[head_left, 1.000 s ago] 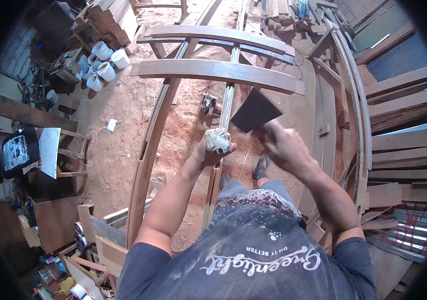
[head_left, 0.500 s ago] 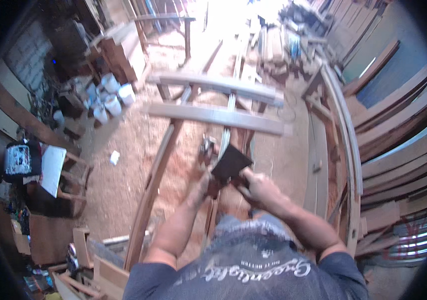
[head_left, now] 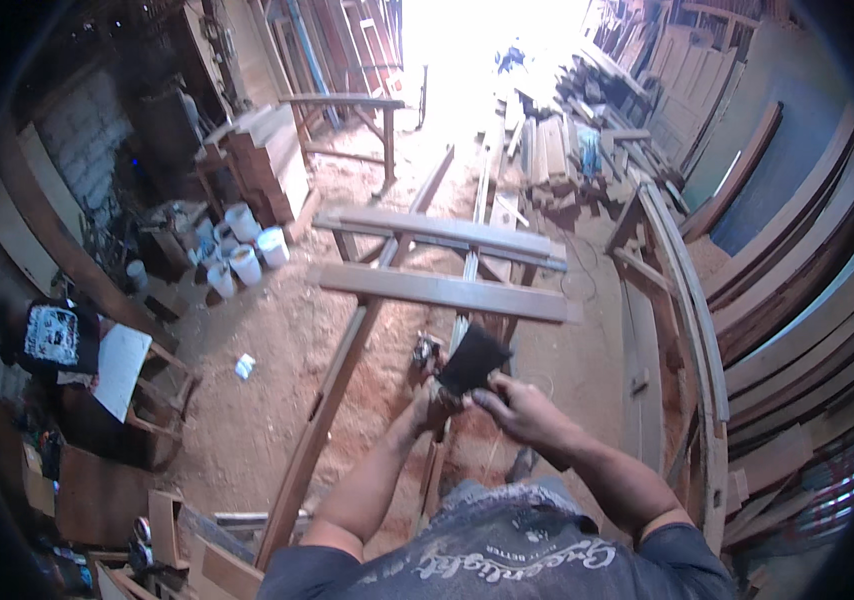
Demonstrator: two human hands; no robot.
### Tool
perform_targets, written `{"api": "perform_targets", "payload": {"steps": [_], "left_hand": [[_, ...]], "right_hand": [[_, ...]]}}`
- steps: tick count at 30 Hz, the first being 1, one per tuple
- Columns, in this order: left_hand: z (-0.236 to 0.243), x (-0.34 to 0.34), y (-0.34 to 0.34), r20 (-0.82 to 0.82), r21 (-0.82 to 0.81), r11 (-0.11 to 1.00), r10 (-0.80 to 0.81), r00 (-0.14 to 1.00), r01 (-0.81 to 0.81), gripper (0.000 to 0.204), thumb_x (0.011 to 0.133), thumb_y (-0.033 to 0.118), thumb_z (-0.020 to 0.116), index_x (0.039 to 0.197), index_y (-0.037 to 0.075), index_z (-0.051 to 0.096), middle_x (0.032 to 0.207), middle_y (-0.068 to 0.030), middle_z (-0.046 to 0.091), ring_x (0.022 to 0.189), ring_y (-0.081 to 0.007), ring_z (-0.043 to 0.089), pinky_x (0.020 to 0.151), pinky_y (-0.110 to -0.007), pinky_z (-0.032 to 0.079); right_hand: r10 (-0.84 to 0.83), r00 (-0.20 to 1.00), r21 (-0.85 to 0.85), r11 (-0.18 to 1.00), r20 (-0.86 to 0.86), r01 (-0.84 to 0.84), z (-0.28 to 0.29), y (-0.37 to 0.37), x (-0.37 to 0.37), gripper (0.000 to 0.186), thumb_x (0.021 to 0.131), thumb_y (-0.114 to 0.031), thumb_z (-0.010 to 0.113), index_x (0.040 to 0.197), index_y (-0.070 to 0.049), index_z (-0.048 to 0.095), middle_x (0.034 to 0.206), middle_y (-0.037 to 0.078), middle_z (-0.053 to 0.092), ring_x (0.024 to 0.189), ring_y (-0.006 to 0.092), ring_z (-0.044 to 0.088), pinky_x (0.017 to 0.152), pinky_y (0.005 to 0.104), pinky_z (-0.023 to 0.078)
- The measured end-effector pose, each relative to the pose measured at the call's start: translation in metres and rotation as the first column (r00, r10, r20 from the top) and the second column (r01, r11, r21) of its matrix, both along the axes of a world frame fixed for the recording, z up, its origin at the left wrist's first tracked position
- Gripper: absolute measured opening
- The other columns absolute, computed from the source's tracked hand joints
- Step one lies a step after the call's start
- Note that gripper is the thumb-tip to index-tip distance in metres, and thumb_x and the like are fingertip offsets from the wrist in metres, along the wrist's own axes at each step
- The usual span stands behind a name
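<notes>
Between my hands is a black flat sheet, tilted, which looks like sandpaper. My left hand is closed at its lower left corner; those fingers are partly in shadow. On the right edge, my right hand pinches the sheet between thumb and fingers. Just beyond my left hand is a small metallic power tool, its details blurred. Farther ahead, a wooden board lies crosswise on long timbers, with a second board behind it.
A long timber slants along my left. White buckets stand in a group at left, near a seated person with a white board. To the right are a long wooden frame and several leaning planks. Scrap wood is heaped at back right.
My view has tipped upward, so the surroundings sit lower in the picture. Both hands keep hold of the black sheet, which has shifted slightly right and down in the picture.
</notes>
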State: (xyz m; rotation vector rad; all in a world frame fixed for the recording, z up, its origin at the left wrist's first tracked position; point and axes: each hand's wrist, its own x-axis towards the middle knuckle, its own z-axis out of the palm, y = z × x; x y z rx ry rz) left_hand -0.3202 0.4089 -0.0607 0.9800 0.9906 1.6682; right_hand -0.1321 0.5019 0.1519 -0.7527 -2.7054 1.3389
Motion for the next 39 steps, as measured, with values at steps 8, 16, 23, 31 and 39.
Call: {"api": "perform_targets", "payload": {"steps": [8,16,23,31,39], "left_hand": [[0.011,0.005,-0.009,-0.778,0.028,0.997,0.071,0.625,-0.078,0.023,0.081,0.016,0.081,0.092,0.006,0.063,0.082,0.0019,0.059,0.083,-0.0149,0.056,0.079,-0.036,0.048],[0.005,0.009,-0.007,0.273,-0.126,0.992,0.008,0.962,0.028,0.047,0.086,0.016,0.078,0.127,0.004,0.059,0.111,-0.0041,0.064,0.101,-0.0159,0.062,0.089,-0.033,0.053],[0.002,0.026,-0.021,0.103,-0.133,0.991,-0.007,0.995,0.021,0.036,0.098,0.035,0.062,0.117,0.005,0.060,0.102,-0.0031,0.067,0.094,-0.0157,0.064,0.080,-0.032,0.054],[0.018,0.033,-0.017,-0.762,0.008,0.926,0.250,0.597,-0.377,0.018,0.098,0.025,0.054,0.103,0.010,0.064,0.097,-0.0089,0.068,0.090,-0.0253,0.066,0.078,-0.041,0.052],[0.007,0.036,0.003,-0.820,0.516,0.723,0.573,-0.020,-0.459,0.029,0.092,0.023,0.067,0.074,0.003,0.057,0.067,-0.0106,0.053,0.062,-0.0251,0.054,0.058,-0.040,0.044]], "right_hand": [[-0.162,0.642,-0.354,0.917,-0.750,-0.182,0.063,0.008,0.024,0.029,0.105,-0.032,0.053,0.113,-0.004,0.054,0.083,0.004,0.058,0.077,0.0149,0.061,0.068,0.0291,0.051],[0.242,0.970,0.242,0.942,-0.017,-0.231,0.018,-0.018,-0.005,0.032,0.100,-0.032,0.058,0.108,-0.001,0.056,0.091,0.025,0.069,0.085,0.0455,0.069,0.070,0.0528,0.053],[0.095,0.980,0.129,0.989,-0.176,-0.073,0.004,-0.023,0.008,0.023,0.099,-0.024,0.060,0.108,-0.002,0.061,0.084,0.023,0.070,0.078,0.0393,0.072,0.068,0.0466,0.055],[-0.169,0.986,-0.111,0.980,-0.013,0.166,-0.025,-0.010,0.036,0.046,0.100,-0.038,0.061,0.121,0.003,0.059,0.091,0.022,0.071,0.083,0.0361,0.071,0.076,0.0454,0.053],[-0.505,0.863,-0.387,0.796,-0.003,0.465,-0.052,-0.001,0.081,0.044,0.101,-0.043,0.060,0.103,0.001,0.055,0.065,-0.001,0.053,0.053,0.0076,0.050,0.049,0.0261,0.043]]}}
